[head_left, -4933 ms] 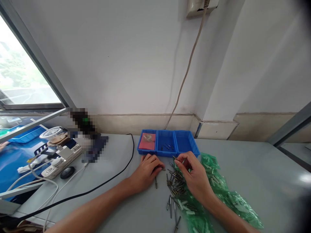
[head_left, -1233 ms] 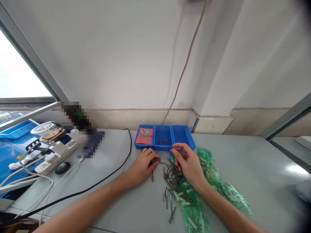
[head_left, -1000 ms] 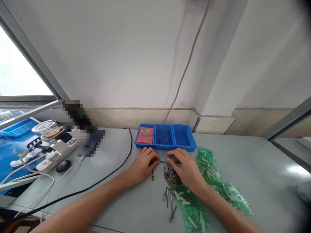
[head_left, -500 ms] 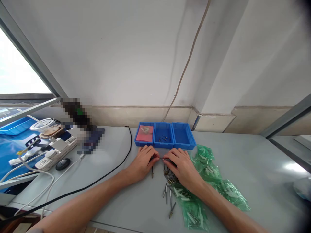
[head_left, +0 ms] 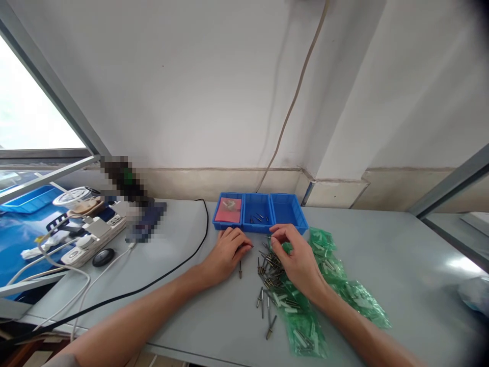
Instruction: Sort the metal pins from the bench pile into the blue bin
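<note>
My left hand point(head_left: 229, 253) rests on the table just in front of the blue bins, its fingers pinched together. Something tiny and dark shows at its fingertips, too small to name. Beneath that hand lies a single metal pin with a brass-coloured end point(head_left: 240, 270). My right hand point(head_left: 294, 253) is over the pile of similar metal pins point(head_left: 272, 275), thumb and index finger curled close together; whether a pin is between them I cannot make out. Loose pins point(head_left: 270, 326) lie nearer the front. Green plastic bags point(head_left: 305, 326) with white plugs and pins lie beside and under my right forearm.
Three joined blue bins point(head_left: 289, 211) stand at the back; a red packet point(head_left: 228, 210) is in the left one, a few pins point(head_left: 257, 218) in the middle one. A black cable point(head_left: 160, 278) crosses the left side, near a mouse point(head_left: 103, 257) and power strip point(head_left: 76, 255).
My right hand has moved right and slightly back, away from my left fingertips, uncovering more of the pin pile. A thin metal piece between both hands no longer shows there. My left hand has stayed put.
</note>
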Available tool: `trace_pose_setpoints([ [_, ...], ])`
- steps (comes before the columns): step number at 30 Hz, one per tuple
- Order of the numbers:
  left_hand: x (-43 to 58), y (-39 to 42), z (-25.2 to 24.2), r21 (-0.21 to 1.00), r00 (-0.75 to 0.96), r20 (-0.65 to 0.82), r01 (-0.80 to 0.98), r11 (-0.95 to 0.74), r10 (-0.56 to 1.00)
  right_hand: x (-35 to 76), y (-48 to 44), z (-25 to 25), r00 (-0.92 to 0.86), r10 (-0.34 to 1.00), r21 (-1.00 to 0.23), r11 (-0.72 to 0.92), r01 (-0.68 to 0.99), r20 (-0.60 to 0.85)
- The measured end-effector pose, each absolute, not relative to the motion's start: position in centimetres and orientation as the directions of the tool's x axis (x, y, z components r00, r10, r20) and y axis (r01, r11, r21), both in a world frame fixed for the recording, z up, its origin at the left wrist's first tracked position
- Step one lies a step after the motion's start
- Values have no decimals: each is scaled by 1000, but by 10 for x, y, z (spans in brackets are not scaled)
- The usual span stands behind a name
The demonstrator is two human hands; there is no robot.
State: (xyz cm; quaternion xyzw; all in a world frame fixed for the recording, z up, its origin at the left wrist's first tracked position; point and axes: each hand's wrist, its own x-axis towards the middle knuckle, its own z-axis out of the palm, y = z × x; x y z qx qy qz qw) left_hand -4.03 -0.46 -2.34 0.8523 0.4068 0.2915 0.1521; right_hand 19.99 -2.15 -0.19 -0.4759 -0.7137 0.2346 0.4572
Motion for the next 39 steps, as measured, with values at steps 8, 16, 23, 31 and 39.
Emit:
trace_pose_setpoints([
  [8,-41,-6,-20,520,481,375,598,-609,793,200,-24,-5,-13,932,-877,345,334,361],
  [16,-42,-4,-22,539,452,416,577,-614,789,200,-23,-7,10,919,-859,363,361,393],
  [23,-41,-4,-22,523,459,409,590,-615,788,201,-23,-7,1,920,-850,362,383,392],
  [31,-41,-3,-21,497,472,418,596,-631,776,201,-24,-6,-1,917,-839,365,405,399],
  [39,-40,-4,-22,491,464,427,601,-630,776,201,-23,-7,-11,910,-826,381,416,414],
])
